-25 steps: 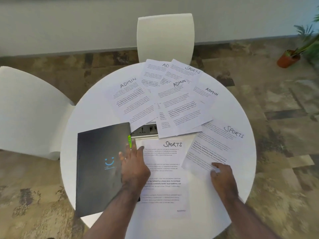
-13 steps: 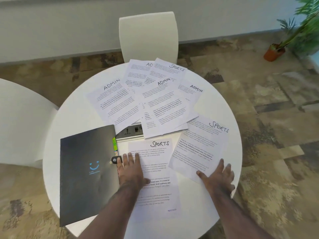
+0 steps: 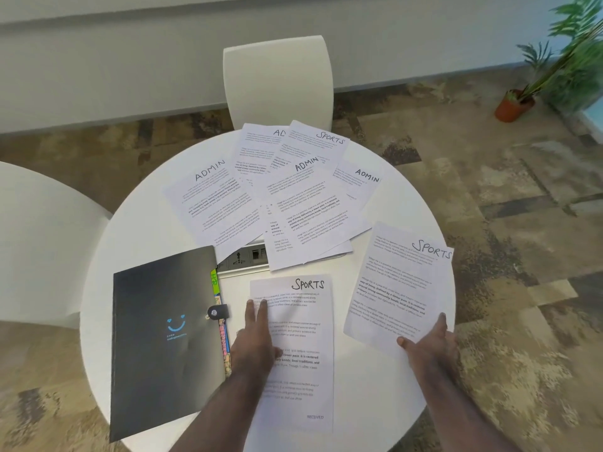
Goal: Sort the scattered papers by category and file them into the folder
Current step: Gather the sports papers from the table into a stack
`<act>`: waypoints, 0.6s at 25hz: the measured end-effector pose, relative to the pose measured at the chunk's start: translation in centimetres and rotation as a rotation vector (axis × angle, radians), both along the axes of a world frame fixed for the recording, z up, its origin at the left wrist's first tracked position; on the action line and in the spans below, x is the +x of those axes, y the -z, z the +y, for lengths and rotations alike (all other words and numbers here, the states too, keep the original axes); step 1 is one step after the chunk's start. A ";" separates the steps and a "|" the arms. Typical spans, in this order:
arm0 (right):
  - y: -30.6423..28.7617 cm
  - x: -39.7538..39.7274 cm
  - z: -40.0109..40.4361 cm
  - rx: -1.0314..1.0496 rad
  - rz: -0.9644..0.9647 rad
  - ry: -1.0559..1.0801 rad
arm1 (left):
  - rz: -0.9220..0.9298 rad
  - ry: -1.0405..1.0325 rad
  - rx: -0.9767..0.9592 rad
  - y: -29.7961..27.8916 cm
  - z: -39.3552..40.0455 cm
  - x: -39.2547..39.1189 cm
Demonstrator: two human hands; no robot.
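Observation:
A black folder [image 3: 156,337] with a blue smiley, a snap strap and coloured tabs lies shut on the left of the round white table [image 3: 137,230]. My left hand [image 3: 257,340] presses flat on a SPORTS sheet [image 3: 303,370] in front of me, just right of the folder. My right hand [image 3: 430,344] grips the near corner of a second SPORTS sheet [image 3: 398,282], whose far corner reaches past the table's right edge. Further back, overlapping ADMIN sheets [image 3: 212,203] fan out with a third SPORTS sheet [image 3: 319,141] among them.
A power socket panel [image 3: 244,257] is set into the table's middle, partly under the papers. White chairs stand at the far side [image 3: 277,83] and at the left [image 3: 42,243]. A potted plant [image 3: 514,107] sits on the patterned floor, far right.
My left hand slid off the folder onto the middle SPORTS sheet. My right hand flattened on the right SPORTS sheet, then took its near corner; the sheet shifted right.

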State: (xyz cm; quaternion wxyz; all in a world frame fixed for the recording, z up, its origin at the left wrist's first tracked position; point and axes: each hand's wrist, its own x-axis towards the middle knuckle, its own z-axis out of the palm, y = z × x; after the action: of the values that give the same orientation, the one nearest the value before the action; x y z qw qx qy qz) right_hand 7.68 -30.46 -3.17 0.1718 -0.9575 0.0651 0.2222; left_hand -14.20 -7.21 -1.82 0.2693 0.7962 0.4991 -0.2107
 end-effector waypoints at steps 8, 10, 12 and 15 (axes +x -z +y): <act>1.0 1.1 -3.0 0.298 0.034 0.233 | -0.385 -0.177 -0.126 -0.7 0.1 -0.6; 1.2 1.4 -4.3 0.465 0.093 0.329 | -0.497 -0.232 -0.159 -0.9 0.5 -0.8; 0.8 2.0 -5.8 0.631 0.155 0.468 | -0.556 -0.341 -0.238 -1.0 0.9 -0.9; -1.2 1.9 -7.2 0.815 0.237 0.518 | -0.638 -0.555 -0.425 -1.3 1.2 -1.1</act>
State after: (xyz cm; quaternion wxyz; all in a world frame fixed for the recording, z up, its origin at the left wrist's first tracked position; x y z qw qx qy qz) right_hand 9.60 -37.65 -1.98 0.5730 -0.7331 0.2278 0.2870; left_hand -15.31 -6.04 -0.56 0.6122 0.5850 0.5313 0.0268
